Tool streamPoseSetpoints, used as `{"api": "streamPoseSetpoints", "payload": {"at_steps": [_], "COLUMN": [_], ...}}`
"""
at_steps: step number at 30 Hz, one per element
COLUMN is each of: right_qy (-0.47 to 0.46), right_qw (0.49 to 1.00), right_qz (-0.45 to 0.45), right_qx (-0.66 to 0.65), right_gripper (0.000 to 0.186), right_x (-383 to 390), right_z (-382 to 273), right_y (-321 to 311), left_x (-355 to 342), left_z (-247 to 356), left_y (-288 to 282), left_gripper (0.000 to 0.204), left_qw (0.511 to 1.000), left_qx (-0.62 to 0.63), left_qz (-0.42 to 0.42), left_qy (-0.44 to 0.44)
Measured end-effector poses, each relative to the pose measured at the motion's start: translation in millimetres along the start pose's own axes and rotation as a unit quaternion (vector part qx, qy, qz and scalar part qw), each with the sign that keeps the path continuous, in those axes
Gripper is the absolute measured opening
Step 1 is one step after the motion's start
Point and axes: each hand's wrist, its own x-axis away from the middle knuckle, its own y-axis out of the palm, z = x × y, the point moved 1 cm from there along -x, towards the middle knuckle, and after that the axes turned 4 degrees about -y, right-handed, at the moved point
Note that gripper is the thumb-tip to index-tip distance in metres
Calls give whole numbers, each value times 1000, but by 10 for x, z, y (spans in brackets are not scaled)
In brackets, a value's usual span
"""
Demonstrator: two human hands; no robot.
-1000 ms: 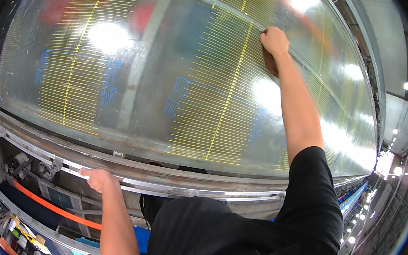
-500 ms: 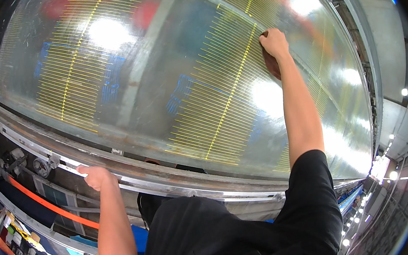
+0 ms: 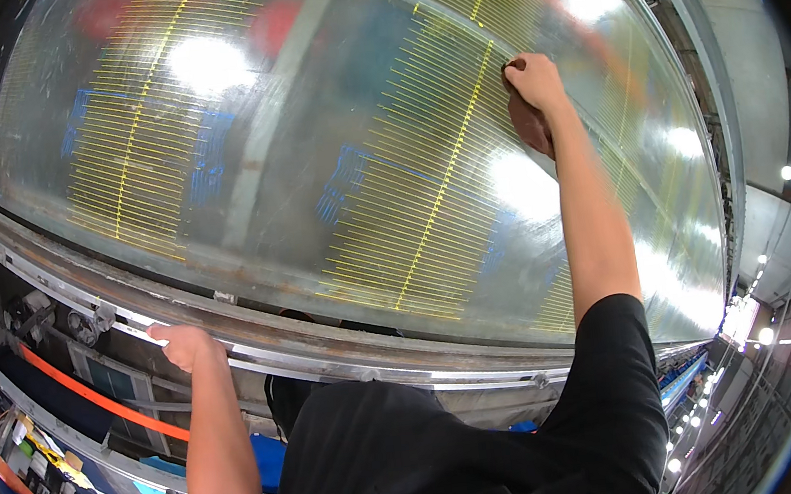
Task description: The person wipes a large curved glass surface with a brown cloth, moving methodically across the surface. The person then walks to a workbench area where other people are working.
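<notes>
Pinched a brown cloth [image 3: 528, 124] in the grip of the right hand [image 3: 538, 79], upper right, over the yellow-lined translucent panel [image 3: 287, 201]; curled the left hand [image 3: 188, 346] over the metal rail [image 3: 257, 354], lower left, apparently to brace the reach.

The upper border of the view cut off the far side of the translucent panel [image 3: 297, 185]. Over the panel, the right hand [image 3: 537, 83] and its forearm covered part of a brown item [image 3: 527, 122], leaving unclear whether it was cloth or pad; most of that hand's fingers were hidden. The blue marks [image 3: 340, 180] on the panel were too small to read, and a red patch [image 3: 279, 26] toward its far side was blurred. Below the panel's near edge, the left hand [image 3: 191, 348] hid a stretch of metal rail [image 3: 272, 358], with most of its own fingers out of sight.
</notes>
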Motion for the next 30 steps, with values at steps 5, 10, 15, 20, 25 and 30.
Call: {"api": "streamPoseSetpoints", "payload": {"at_steps": [5, 10, 15, 20, 25, 30], "right_qy": [51, 2, -55, -6, 46, -56], "right_qw": [996, 999, 995, 998, 996, 997], "right_qz": [76, 5, -46, 27, 82, 21], "right_qx": [11, -39, -73, -48, -6, -53], "right_gripper": [33, 32, 34, 34, 35, 32], "right_x": [76, -54, -34, 14, -23, 8], "right_z": [-66, 217, 207, 156, 181, 197], "right_y": [157, 75, 69, 201, 114, 92], "left_x": [-129, 32, -28, -26, -62, -127], "left_z": [-50, 5, -11, -6, -1, -7], "left_y": [51, 16, 34, 27, 48, 81], "left_gripper": [96, 97, 97, 97, 98, 97], "left_qw": [1000, 1000, 999, 1000, 1000, 999], "left_qx": [-21, -16, -27, -7, -12, -28], "left_qz": [13, -2, 11, 5, 9, 13], "left_qy": [18, 13, 16, 18, 16, 11]}}
